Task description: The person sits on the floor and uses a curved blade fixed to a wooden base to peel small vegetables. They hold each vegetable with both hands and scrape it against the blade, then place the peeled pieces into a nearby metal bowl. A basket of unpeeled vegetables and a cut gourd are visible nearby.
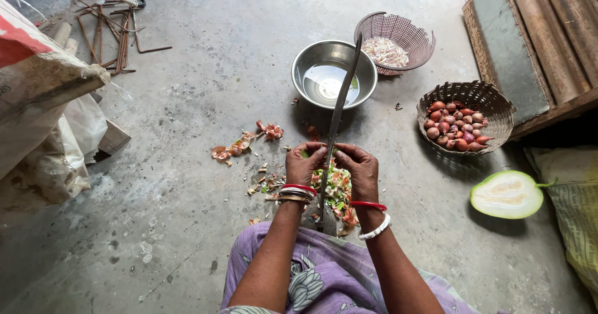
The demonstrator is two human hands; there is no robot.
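Note:
An upright curved floor blade [339, 99] rises from a base between my knees. My left hand [305, 163] and my right hand [357, 166] meet at the blade's lower edge, fingers closed around something small that I cannot make out. Under my hands lies a pile of green and reddish peelings [336, 192]. Both wrists carry red and white bangles.
A steel bowl of water [333, 74] sits beyond the blade, with a plastic basket of peeled pieces [392, 43] behind it. A woven basket of small red onions [464, 118] and a halved green gourd [506, 194] lie to the right. Sacks [43, 102] stand left, rusty rods [109, 34] far left.

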